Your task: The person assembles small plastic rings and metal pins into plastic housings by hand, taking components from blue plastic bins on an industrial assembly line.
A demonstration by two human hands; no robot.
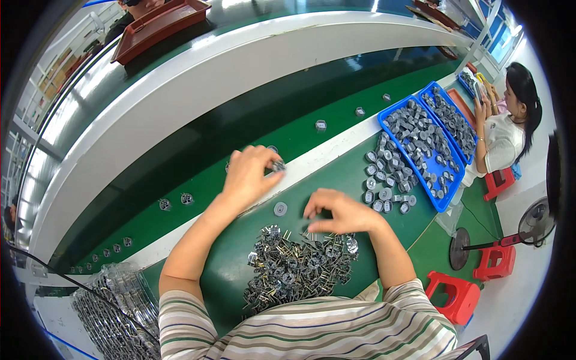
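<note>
Left hand [249,174] pinching a small part [278,166] at the white rail [327,156]; right hand [343,213], fingers parted, apparently empty, beside pronged parts [300,270] on the tabletop [222,276]; step, seemingly single-part handling; next move calls for fingertip precision

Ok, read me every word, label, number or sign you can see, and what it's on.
No text is readable here.
Gray round pieces beside the blue tray: pale patches, too small to read.
Heaped pronged parts: too small to show any lettering.
Small part in the left hand: too small and partly covered to tell.
</note>
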